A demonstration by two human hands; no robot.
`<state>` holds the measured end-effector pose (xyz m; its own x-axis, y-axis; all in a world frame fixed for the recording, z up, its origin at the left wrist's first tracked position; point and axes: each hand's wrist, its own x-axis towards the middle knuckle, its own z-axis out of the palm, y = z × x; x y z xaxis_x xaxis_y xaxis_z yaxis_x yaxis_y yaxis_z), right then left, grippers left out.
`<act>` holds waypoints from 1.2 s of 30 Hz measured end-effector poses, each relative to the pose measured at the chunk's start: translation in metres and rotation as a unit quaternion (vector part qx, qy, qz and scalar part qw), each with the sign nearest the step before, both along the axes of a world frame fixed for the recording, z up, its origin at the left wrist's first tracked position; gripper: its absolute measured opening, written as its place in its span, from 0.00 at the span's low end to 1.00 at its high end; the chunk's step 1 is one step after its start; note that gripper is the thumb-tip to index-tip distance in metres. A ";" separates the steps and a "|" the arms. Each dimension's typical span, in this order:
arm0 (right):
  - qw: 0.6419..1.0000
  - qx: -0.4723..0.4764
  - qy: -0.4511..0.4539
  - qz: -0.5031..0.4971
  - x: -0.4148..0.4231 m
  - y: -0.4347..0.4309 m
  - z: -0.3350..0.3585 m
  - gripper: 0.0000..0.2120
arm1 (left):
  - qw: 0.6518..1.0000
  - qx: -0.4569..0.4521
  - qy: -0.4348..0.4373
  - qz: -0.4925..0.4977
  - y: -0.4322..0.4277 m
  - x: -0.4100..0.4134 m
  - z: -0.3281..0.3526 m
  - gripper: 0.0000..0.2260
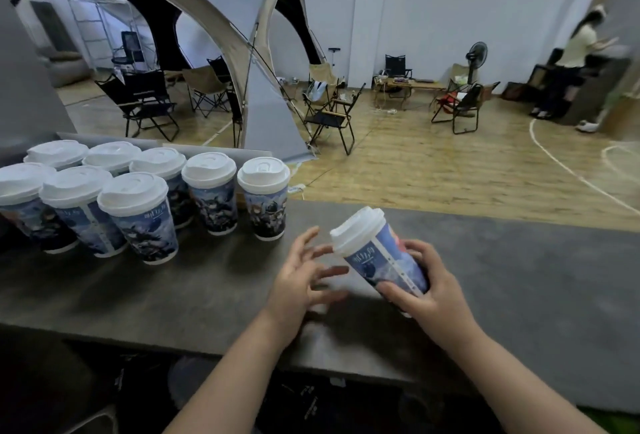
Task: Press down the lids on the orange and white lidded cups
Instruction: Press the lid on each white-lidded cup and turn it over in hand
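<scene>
Eight cups (pixel 138 212) stand upright in a tight cluster at the desk's (pixel 519 277) nine-to-ten o'clock side. All carry white lids, and they look set aside there as one batch, grouped to leave the working space free. Their prints read mostly blue, with orange showing only in small patches.

At the middle of the near edge, the left hand (pixel 298 281) hovers with its fingers spread apart and holds nothing. Its fingertips point toward three o'clock, just beside one more cup (pixel 381 257). Whether they touch it I cannot tell.

This cup is lifted off the desk and tilted, so its lid (pixel 356 229) leans toward eleven o'clock. The tilt probably turns the lid's rim toward the free hand so it can be pressed. The lid looks seated, but blur hides whether it is fully snapped on.

The right hand (pixel 426 288), at the cup's four o'clock, is wrapped around its lower body with thumb in front and fingers behind. That grip braces the base against a push from above.

Beyond the desk at twelve o'clock are a tent (pixel 263 87) and folding chairs (pixel 329 115).
</scene>
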<state>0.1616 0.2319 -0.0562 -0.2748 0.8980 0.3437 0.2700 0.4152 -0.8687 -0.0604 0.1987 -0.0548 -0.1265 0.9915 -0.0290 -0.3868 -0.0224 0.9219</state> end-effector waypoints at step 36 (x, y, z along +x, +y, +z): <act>0.998 -0.006 0.054 0.005 0.029 0.002 -0.019 0.26 | 0.993 0.074 0.086 -0.035 0.025 0.027 -0.021 0.31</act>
<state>0.1909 0.2339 -0.0749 -0.2459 0.8994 0.3614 0.1695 0.4070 -0.8976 -0.0332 0.2234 -0.0755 -0.0482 0.9898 0.1340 -0.2293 -0.1415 0.9630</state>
